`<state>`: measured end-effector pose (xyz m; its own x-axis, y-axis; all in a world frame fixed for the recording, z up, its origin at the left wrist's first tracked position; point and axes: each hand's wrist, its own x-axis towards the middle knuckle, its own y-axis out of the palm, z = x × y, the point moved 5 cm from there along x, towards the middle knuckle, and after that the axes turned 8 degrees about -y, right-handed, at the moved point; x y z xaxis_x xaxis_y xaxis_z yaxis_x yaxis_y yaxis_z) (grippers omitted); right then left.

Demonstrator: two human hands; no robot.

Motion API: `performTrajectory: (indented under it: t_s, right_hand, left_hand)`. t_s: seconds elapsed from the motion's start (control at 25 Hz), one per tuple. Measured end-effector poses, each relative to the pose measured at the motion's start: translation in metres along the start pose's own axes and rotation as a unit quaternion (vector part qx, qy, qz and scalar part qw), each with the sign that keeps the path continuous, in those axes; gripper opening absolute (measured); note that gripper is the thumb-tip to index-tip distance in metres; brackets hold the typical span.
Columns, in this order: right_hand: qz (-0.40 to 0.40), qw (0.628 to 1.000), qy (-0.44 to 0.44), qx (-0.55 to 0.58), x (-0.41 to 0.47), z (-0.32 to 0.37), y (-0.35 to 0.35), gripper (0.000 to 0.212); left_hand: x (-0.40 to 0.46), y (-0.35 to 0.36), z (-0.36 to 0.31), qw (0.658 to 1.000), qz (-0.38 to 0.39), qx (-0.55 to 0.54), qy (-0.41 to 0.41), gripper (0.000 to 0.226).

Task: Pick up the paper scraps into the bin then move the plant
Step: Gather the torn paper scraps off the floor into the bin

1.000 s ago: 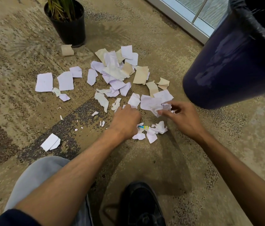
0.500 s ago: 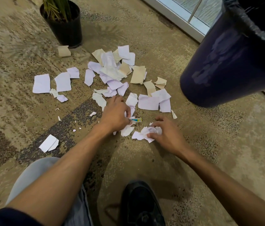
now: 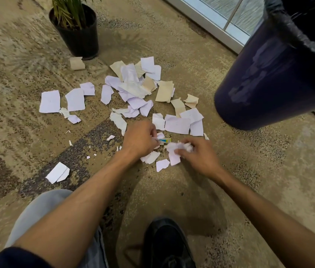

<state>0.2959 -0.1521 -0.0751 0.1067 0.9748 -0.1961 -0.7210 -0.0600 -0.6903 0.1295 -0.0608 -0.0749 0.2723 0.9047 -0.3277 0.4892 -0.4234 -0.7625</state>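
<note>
Several white and tan paper scraps (image 3: 133, 88) lie scattered on the carpet in front of me. My right hand (image 3: 199, 157) grips a crumpled wad of white scraps (image 3: 179, 148). Close to its left, my left hand (image 3: 139, 140) curls its fingers over small scraps, with a blue and yellow scrap (image 3: 164, 140) at its fingertips. A dark blue bin (image 3: 272, 74) with a black liner stands at the right. The potted plant (image 3: 77, 28) in a black pot stands at the far left.
A glass wall with a metal frame (image 3: 210, 22) runs behind the bin. A folded white scrap (image 3: 58, 173) lies apart at the near left. My grey-trousered knee (image 3: 42, 209) and black shoe (image 3: 168, 244) are at the bottom.
My right hand drew back from the large white sheet to the near scraps and gathered them into a wad. My left hand moved slightly away, then back toward the coloured scrap.
</note>
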Motion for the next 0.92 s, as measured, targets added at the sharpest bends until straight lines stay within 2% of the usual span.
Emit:
performTrajectory:
  t_s: [0.08, 0.16, 0.28, 0.4, 0.48, 0.6, 0.76, 0.92]
  right_hand:
    - [-0.018, 0.997, 0.016, 0.075, 0.017, 0.001, -0.010, 0.014]
    - [-0.035, 0.996, -0.007, 0.082, 0.037, 0.007, -0.019, 0.018]
    - [-0.027, 0.999, -0.031, -0.012, 0.062, 0.009, -0.020, 0.039]
    - [0.037, 0.996, 0.005, -0.077, 0.078, 0.002, -0.013, 0.069]
    - [0.088, 0.988, 0.014, -0.126, 0.085, -0.001, -0.008, 0.077]
    - [0.121, 0.978, 0.005, -0.172, 0.092, 0.002, -0.008, 0.067]
    - [0.097, 0.969, -0.007, -0.225, 0.090, 0.005, -0.013, 0.052]
    - [0.062, 0.961, -0.035, -0.268, 0.079, 0.014, -0.016, 0.042]
  left_hand:
    - [0.006, -0.004, 0.007, 0.996, 0.011, -0.080, -0.038, 0.016]
    - [0.010, -0.009, 0.013, 0.990, -0.006, -0.131, -0.059, 0.016]
    - [0.012, -0.013, 0.016, 0.985, -0.030, -0.154, -0.066, 0.020]
    - [0.013, -0.013, 0.018, 0.988, -0.037, -0.139, -0.061, 0.028]
    - [0.015, -0.012, 0.020, 0.990, -0.038, -0.122, -0.058, 0.028]
    - [0.018, -0.010, 0.023, 0.993, -0.028, -0.094, -0.064, 0.027]
    - [0.019, -0.011, 0.023, 0.996, -0.016, -0.058, -0.071, 0.020]
    - [0.016, -0.018, 0.017, 0.995, -0.023, -0.073, -0.060, 0.014]
